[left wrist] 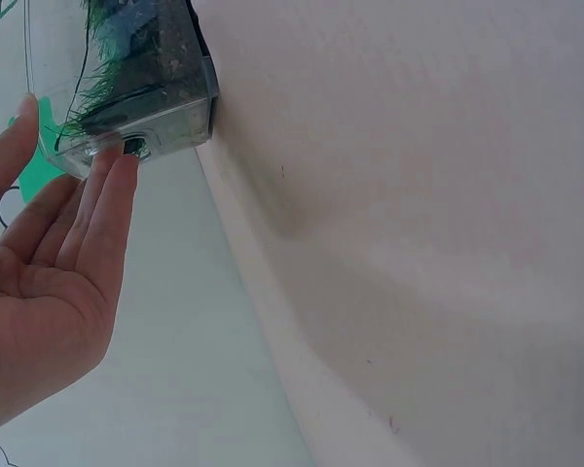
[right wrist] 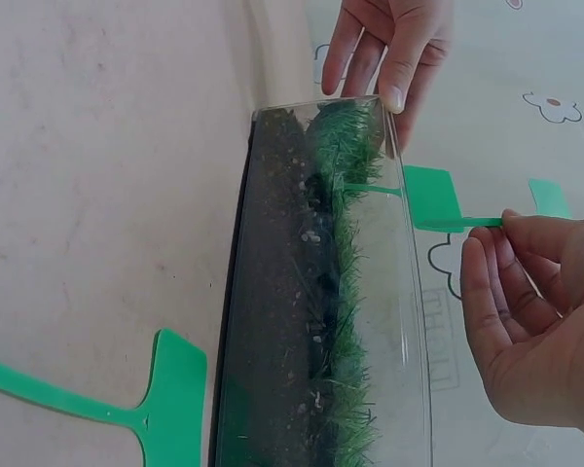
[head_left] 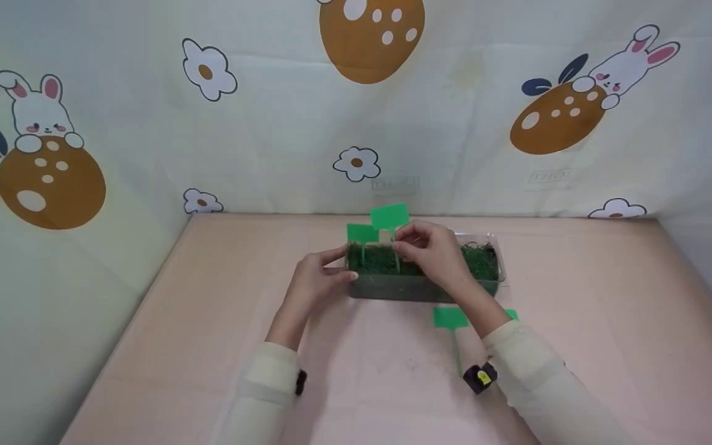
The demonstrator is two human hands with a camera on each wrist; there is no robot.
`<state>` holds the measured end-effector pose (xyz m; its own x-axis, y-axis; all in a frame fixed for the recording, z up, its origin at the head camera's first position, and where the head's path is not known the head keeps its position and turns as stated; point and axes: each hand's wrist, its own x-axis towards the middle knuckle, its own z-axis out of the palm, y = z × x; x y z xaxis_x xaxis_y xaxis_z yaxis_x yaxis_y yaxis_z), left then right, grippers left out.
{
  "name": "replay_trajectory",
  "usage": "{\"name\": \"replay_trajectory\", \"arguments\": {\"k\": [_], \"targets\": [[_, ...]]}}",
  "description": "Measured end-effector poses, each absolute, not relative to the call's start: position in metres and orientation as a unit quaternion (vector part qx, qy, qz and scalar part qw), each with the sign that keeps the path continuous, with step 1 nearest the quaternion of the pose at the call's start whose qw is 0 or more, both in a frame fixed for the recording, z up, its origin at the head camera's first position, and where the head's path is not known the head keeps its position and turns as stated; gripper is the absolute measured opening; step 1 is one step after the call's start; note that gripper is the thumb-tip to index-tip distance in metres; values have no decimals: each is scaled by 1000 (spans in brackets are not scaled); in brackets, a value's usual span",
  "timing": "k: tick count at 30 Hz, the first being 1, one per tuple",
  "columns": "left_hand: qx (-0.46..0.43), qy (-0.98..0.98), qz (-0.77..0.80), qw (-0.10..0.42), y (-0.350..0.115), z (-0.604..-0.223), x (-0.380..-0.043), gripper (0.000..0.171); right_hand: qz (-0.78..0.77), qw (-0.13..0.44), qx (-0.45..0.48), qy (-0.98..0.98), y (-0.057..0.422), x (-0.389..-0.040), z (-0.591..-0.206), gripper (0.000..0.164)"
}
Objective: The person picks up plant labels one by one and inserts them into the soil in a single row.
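Observation:
A clear plastic box [head_left: 405, 289] holds dark soil topped with green grass [head_left: 479, 262]. My right hand [head_left: 435, 253] pinches the thin stem of a green plant label [head_left: 389, 216] between thumb and fingers, its flat head up. The stem's lower tip overlaps the grass in the head view. Just left of it, another green plant label [right wrist: 433, 199] stands upright with its stem down in the grass. My left hand [head_left: 314, 275] is at the box's left end, its extended fingers [left wrist: 107, 209] against the end wall and its thumb near the rim.
On the pink table [head_left: 207, 346], in front of the box, lies a green plant label [head_left: 450, 317]; a second one [head_left: 512, 315] is partly hidden by the right forearm. A pale patterned cloth [head_left: 269, 136] hangs behind. A black wrist camera [head_left: 479, 377] sits beside the right sleeve.

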<state>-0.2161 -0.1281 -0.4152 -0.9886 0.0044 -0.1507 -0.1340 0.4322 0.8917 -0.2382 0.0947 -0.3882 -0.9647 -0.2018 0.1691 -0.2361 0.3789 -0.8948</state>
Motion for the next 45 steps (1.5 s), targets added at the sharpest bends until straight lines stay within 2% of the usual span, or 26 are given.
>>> {"name": "replay_trajectory", "arguments": {"k": [29,45], "targets": [[-39,848,525,60,-127,-415,-215,62,501,6,107,-859,92,-255,-398,17],[-40,848,525,60,-127,-414,-215,62,476,9,116,-872,93,-258,-403,15]]}}
